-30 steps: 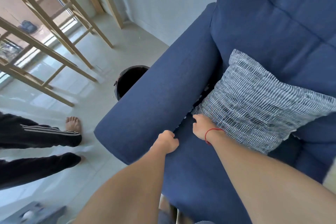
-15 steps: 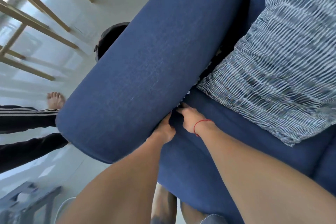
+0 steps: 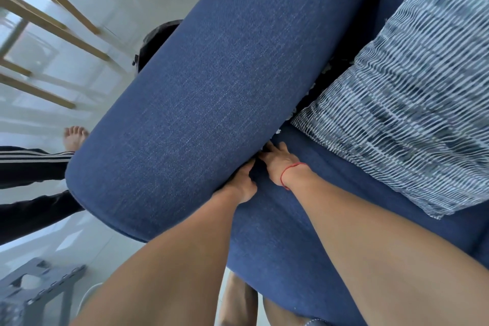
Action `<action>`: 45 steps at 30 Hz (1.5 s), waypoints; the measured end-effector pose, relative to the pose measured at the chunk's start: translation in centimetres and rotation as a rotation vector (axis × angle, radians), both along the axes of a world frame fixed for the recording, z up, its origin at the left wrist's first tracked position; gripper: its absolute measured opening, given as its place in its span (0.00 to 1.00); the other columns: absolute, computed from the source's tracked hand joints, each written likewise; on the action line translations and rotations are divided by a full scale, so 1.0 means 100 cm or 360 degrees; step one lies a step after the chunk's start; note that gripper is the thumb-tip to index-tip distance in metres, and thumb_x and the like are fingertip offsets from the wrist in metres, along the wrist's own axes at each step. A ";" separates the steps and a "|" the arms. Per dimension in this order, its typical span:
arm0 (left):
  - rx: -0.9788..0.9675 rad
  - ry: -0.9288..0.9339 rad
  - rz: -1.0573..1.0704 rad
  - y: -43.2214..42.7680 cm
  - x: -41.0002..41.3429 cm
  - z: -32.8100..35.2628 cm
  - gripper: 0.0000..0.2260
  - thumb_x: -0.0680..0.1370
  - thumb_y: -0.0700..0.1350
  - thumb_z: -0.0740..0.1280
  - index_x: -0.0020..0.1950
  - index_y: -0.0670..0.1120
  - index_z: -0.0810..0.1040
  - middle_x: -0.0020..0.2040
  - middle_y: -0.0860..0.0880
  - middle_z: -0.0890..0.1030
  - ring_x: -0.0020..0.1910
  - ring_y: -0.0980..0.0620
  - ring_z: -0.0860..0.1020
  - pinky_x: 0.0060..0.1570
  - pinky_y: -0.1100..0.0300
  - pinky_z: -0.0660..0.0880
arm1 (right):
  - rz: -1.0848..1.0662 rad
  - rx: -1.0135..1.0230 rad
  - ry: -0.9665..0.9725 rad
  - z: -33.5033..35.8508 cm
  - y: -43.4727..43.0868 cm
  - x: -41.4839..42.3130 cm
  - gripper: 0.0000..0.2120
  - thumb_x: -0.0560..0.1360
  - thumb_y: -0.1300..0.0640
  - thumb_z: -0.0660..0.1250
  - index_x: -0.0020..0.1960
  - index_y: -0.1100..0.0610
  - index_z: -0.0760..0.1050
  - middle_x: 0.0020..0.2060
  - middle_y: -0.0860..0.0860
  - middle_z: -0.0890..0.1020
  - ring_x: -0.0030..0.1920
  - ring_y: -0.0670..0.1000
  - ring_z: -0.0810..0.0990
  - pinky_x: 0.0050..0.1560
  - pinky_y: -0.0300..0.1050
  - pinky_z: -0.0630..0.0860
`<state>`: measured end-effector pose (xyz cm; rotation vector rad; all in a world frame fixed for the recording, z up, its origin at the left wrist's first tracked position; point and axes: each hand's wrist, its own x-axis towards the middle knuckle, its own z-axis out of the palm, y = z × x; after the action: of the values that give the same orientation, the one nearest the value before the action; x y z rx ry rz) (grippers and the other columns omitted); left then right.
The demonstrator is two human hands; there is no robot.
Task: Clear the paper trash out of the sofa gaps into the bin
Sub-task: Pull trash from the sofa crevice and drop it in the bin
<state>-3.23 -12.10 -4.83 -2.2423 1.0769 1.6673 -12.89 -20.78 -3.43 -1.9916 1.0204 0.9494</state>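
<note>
1. We have both hands at the gap [image 3: 267, 152] between the sofa's armrest [image 3: 201, 92] and its seat cushion [image 3: 291, 219]. Our left hand [image 3: 242, 184] presses against the armrest's inner side; our right hand [image 3: 277, 164] reaches its fingers into the crease.
2. Whether either hand pinches anything we cannot tell, as the fingertips are hidden in the fold.
3. The paper trash [image 3: 277, 131] shows only as small pale flecks along the dark gap, just beyond our right fingers and beside the cushion corner.
4. We judge the paper light, thin, crumpled and easy to tear, so it wants a gentle fingertip pinch on a bunched part, not a loose edge.
5. The sofa fabric is a coarse blue weave over firm, rounded padding; the striped throw cushion [image 3: 397, 103] looks soft and ribbed.
6. The dark bin [image 3: 156, 42] stands on the glossy floor beyond the armrest.
</note>
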 end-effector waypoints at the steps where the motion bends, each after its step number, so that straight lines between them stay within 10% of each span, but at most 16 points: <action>1: 0.0015 -0.0018 -0.0010 -0.002 0.000 0.000 0.31 0.81 0.43 0.57 0.79 0.56 0.46 0.80 0.54 0.45 0.79 0.51 0.45 0.78 0.54 0.45 | 0.0015 -0.0009 0.0003 -0.001 -0.001 0.000 0.40 0.73 0.73 0.60 0.78 0.47 0.54 0.79 0.48 0.48 0.74 0.59 0.56 0.65 0.56 0.73; 12: -0.0118 -0.0139 0.0250 0.005 -0.013 0.018 0.26 0.80 0.44 0.59 0.78 0.49 0.58 0.78 0.50 0.61 0.77 0.49 0.60 0.77 0.57 0.54 | -0.0380 -0.0365 -0.0312 0.002 0.009 -0.018 0.17 0.76 0.69 0.60 0.63 0.61 0.75 0.62 0.58 0.77 0.63 0.59 0.75 0.56 0.50 0.77; 17: -0.0463 -0.0332 0.0337 0.009 -0.026 0.051 0.12 0.77 0.45 0.64 0.58 0.45 0.81 0.54 0.45 0.84 0.54 0.44 0.81 0.55 0.55 0.78 | -0.0832 -0.0571 -0.0356 0.039 0.009 -0.037 0.07 0.76 0.60 0.64 0.47 0.62 0.80 0.47 0.59 0.83 0.50 0.61 0.81 0.45 0.47 0.77; 22: -0.0618 -0.0312 0.0457 -0.021 -0.037 0.122 0.08 0.76 0.44 0.61 0.49 0.46 0.78 0.46 0.47 0.82 0.46 0.43 0.80 0.44 0.54 0.78 | -0.1071 -0.0608 -0.0474 0.101 -0.012 -0.047 0.09 0.76 0.62 0.65 0.57 0.59 0.74 0.51 0.57 0.81 0.51 0.60 0.81 0.49 0.50 0.78; 28: -0.0890 -0.0355 0.0553 -0.078 -0.023 0.222 0.15 0.77 0.44 0.59 0.62 0.49 0.77 0.56 0.47 0.80 0.56 0.42 0.77 0.49 0.57 0.73 | -0.1124 -0.0683 -0.0677 0.206 -0.055 -0.030 0.07 0.76 0.58 0.65 0.51 0.60 0.78 0.51 0.58 0.82 0.52 0.61 0.80 0.50 0.49 0.77; 31: -0.0983 -0.0398 0.0620 -0.101 -0.006 0.265 0.10 0.74 0.44 0.60 0.44 0.42 0.79 0.40 0.45 0.79 0.39 0.42 0.75 0.39 0.56 0.74 | -0.1093 -0.0740 -0.0750 0.259 -0.074 -0.014 0.04 0.77 0.56 0.65 0.48 0.56 0.75 0.53 0.57 0.82 0.52 0.60 0.80 0.49 0.47 0.76; 34: -0.1086 -0.0375 0.0721 -0.117 0.013 0.301 0.10 0.75 0.45 0.61 0.48 0.43 0.80 0.44 0.44 0.82 0.32 0.47 0.74 0.31 0.59 0.73 | -0.1035 -0.0801 -0.0796 0.299 -0.090 0.003 0.05 0.77 0.55 0.65 0.44 0.53 0.69 0.53 0.57 0.81 0.50 0.60 0.80 0.46 0.48 0.75; 45: -0.1198 -0.0446 0.0856 -0.126 0.105 0.331 0.01 0.76 0.42 0.66 0.46 0.46 0.77 0.43 0.48 0.78 0.37 0.50 0.74 0.32 0.61 0.67 | -0.0765 -0.0781 -0.0810 0.330 -0.115 0.087 0.10 0.77 0.53 0.64 0.53 0.57 0.78 0.60 0.55 0.73 0.58 0.58 0.75 0.52 0.50 0.75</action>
<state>7.30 -24.69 28.31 -3.3650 1.2408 1.1024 -4.19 -32.29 29.55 -2.0548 1.4176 -0.0822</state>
